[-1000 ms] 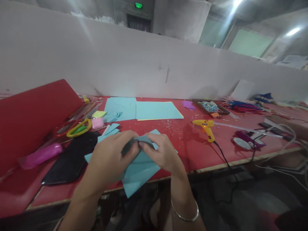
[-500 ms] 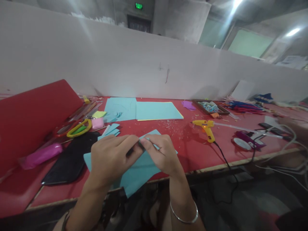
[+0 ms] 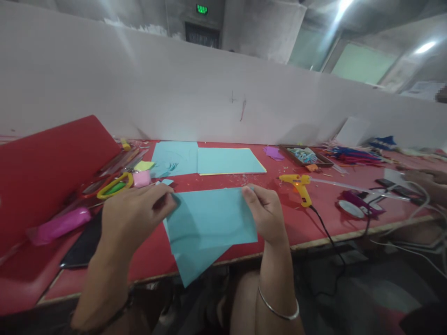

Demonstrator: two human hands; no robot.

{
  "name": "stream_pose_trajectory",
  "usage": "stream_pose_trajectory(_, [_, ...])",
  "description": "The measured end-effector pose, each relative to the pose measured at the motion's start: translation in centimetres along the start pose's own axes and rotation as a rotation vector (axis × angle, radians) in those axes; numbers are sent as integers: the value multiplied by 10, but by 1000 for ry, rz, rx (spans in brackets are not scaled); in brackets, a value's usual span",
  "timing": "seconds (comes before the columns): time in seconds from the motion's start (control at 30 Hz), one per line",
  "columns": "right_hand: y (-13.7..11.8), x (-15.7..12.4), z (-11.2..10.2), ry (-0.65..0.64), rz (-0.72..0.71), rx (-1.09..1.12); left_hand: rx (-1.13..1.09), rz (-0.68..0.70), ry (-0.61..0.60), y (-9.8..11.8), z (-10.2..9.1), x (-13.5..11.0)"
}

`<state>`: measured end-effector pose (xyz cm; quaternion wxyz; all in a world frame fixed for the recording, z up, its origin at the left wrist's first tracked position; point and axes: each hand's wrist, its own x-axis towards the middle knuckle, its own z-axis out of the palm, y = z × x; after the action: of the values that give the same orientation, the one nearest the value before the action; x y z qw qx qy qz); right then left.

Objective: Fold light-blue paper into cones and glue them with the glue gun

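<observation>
I hold a light blue paper sheet (image 3: 211, 218) spread flat above the front edge of the red table (image 3: 314, 223). My left hand (image 3: 134, 216) pinches its upper left corner. My right hand (image 3: 265, 214), with a bracelet on the wrist, pinches the upper right corner. More blue paper (image 3: 192, 260) lies beneath it and hangs over the table edge.
Blue sheets (image 3: 226, 160) lie at the back. A yellow glue gun (image 3: 298, 184) with a black cord sits right. Yellow scissors (image 3: 115, 186), a pink item (image 3: 59, 225) and a black pouch (image 3: 84, 244) lie left. Another person's hand (image 3: 424, 179) rests far right.
My hands, which were pinched together at the middle of the paper, have moved apart. The blue sheet is now pulled out flat between them.
</observation>
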<state>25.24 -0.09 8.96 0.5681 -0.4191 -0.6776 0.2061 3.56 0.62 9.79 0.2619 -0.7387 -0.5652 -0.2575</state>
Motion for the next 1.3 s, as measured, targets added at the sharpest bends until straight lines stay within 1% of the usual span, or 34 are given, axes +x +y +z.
stream_pose_trajectory(0.07, [0, 1, 3, -20, -35, -37, 18, -61, -56, -9, -1, 1])
stream_pose_trajectory(0.17, [1, 1, 3, -15, -34, -17, 46, -209, -113, -24, -3, 2])
stream_pose_trajectory(0.23, [2, 0, -1, 19, -2, 30, 26, -326, -86, -29, -4, 1])
stream_pose_trajectory(0.27, [3, -1, -3, 26, 11, 52, -34, -372, -48, -29, -5, 1])
stream_pose_trajectory(0.33, [3, -2, -5, 9, 22, 83, -290, -414, 34, -25, -7, 1])
stream_pose_trajectory(0.37, [4, -2, -5, -6, 27, 95, -468, -406, 59, -21, -8, 1])
stream_pose_trajectory(0.4, [4, -2, -4, -18, 32, 105, -638, -374, 57, -17, -9, 2])
stream_pose_trajectory(0.43, [4, -2, -2, -21, 37, 112, -760, -328, 30, -13, -9, 3])
stream_pose_trajectory(0.47, [4, -1, -1, -15, 43, 116, -822, -278, -24, -10, -10, 4])
stream_pose_trajectory(0.5, [5, -1, 1, -11, 49, 112, -830, -228, -93, -8, -9, 6])
stream_pose_trajectory(0.57, [7, 1, 3, -4, 59, 70, -761, -145, -222, -6, -8, 8])
stream_pose_trajectory(0.6, [9, 2, 4, 3, 53, 21, -724, -118, -250, -6, -7, 8])
stream_pose_trajectory(0.67, [11, 4, 5, 43, -8, -120, -665, -76, -254, -5, -5, 9])
stream_pose_trajectory(0.77, [9, 6, 8, 110, -167, -334, -581, -9, -253, 1, -4, 8])
stream_pose_trajectory(0.8, [7, 6, 11, 112, -207, -386, -551, 16, -255, 5, -4, 8])
stream_pose_trajectory(0.87, [0, 4, 17, 47, -260, -446, -508, 64, -248, 12, -4, 8])
stream_pose_trajectory(0.93, [-7, 3, 25, -64, -306, -429, -500, 111, -233, 19, -5, 8])
stream_pose_trajectory(1.0, [-10, 2, 32, -134, -348, -374, -533, 152, -227, 25, -5, 9])
stream_pose_trajectory(1.13, [-6, 2, 38, -117, -379, -376, -587, 183, -253, 29, -6, 9])
stream_pose_trajectory(1.2, [-1, 3, 37, -111, -375, -380, -580, 183, -262, 28, -6, 9])
stream_pose_trajectory(1.3, [7, 4, 31, -116, -329, -350, -577, 182, -259, 23, -6, 9])
